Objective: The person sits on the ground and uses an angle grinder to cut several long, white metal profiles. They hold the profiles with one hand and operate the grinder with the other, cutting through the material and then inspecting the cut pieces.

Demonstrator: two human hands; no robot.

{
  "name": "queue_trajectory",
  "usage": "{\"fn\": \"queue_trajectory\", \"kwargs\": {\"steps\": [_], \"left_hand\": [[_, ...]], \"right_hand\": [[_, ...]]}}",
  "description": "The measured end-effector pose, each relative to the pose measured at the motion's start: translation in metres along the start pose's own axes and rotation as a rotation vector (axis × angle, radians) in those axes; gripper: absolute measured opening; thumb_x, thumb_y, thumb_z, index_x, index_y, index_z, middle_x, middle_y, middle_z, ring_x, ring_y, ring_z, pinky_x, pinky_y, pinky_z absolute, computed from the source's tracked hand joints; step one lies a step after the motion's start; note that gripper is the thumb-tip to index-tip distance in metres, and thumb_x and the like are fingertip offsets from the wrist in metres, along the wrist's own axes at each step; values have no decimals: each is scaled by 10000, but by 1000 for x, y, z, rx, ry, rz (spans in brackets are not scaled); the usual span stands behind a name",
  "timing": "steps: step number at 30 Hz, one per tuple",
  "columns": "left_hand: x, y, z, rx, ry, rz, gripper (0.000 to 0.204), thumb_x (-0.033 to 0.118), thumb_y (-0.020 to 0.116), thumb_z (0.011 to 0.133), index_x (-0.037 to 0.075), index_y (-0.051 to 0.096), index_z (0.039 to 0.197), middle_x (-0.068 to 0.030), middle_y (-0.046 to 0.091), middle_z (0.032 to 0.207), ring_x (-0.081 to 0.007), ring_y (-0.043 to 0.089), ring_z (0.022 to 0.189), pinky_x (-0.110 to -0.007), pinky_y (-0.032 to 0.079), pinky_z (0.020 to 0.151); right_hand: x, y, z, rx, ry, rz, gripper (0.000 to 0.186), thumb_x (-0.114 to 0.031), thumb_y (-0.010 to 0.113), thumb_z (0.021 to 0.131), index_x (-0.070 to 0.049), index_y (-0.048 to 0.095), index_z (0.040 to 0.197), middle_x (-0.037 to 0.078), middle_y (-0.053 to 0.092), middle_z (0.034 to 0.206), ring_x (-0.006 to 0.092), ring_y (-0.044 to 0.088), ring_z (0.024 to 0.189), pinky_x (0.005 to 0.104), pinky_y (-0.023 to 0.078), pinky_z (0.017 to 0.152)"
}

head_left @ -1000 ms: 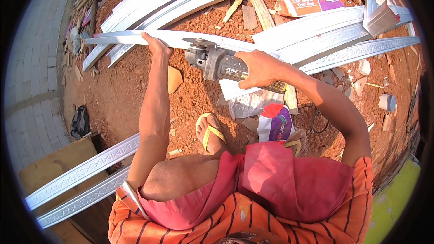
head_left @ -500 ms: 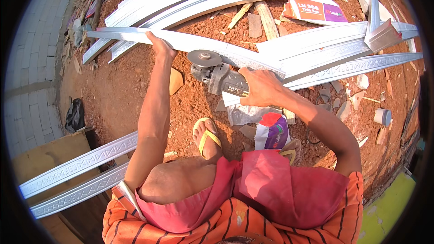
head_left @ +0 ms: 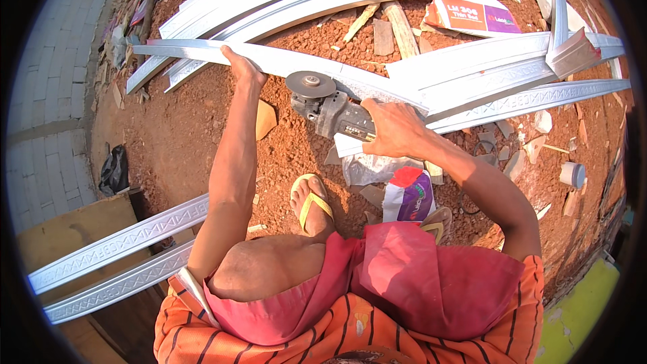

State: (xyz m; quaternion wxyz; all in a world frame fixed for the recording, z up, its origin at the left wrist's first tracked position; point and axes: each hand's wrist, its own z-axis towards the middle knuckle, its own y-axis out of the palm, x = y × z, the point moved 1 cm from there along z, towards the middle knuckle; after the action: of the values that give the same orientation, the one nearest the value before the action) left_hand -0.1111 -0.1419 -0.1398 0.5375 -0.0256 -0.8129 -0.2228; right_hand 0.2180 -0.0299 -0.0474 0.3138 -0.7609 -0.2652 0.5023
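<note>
My left hand (head_left: 243,70) is closed round the near edge of a long silver metal channel (head_left: 290,65), toward its left end. My right hand (head_left: 399,128) grips the dark body of an angle grinder (head_left: 337,112). The grinder's round cutting disc (head_left: 311,83) faces up, between my two hands and just on the near side of the channel. Whether the disc touches the metal, I cannot tell. My right palm hides the back part of the grinder.
More metal channels (head_left: 323,1) lie across the far side, and others (head_left: 488,71) at the right. Two patterned strips (head_left: 121,240) come in at the lower left. A purple and white bag (head_left: 409,195) sits near my foot. Wood scraps and rubble cover the red soil (head_left: 182,135).
The whole view has shifted very slightly, with the scene a little further right. Both hands keep their grips, and the grinder stays at the same place along the channel.
</note>
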Motion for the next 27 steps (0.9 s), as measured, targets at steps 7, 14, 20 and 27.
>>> {"fn": "queue_trajectory", "kwargs": {"steps": [7, 14, 20, 27], "left_hand": [[3, 4, -5, 0, -19, -4, 838, 698, 100, 952, 94, 176, 1527, -176, 260, 1549, -377, 303, 1402, -567, 280, 1121], [1, 1, -1, -11, 3, 3, 811, 696, 131, 956, 115, 167, 1521, -200, 321, 1496, -371, 363, 1369, -569, 331, 1100], [-1, -1, 1, -11, 20, 11, 809, 690, 133, 959, 112, 157, 1525, -199, 299, 1514, -376, 339, 1386, -570, 321, 1108], [0, -1, 2, 5, -2, 2, 806, 691, 130, 959, 109, 196, 1511, -198, 336, 1489, -370, 358, 1373, -573, 334, 1095]], "right_hand": [[-1, -3, 1, -49, 44, 16, 672, -292, 732, 635, 45, 533, 1181, 277, 672, 894, 432, 664, 847, 486, 527, 780], [-1, -3, 1, -49, 38, 12, 695, -286, 731, 638, 56, 522, 1206, 282, 672, 898, 434, 664, 851, 485, 527, 782], [0, -3, 2, -48, 41, 5, 696, -284, 732, 638, 54, 520, 1208, 277, 674, 887, 430, 668, 837, 481, 530, 778], [0, -4, 2, -58, 46, -2, 694, -281, 728, 634, 50, 521, 1207, 276, 675, 882, 424, 672, 829, 475, 537, 773]]}}
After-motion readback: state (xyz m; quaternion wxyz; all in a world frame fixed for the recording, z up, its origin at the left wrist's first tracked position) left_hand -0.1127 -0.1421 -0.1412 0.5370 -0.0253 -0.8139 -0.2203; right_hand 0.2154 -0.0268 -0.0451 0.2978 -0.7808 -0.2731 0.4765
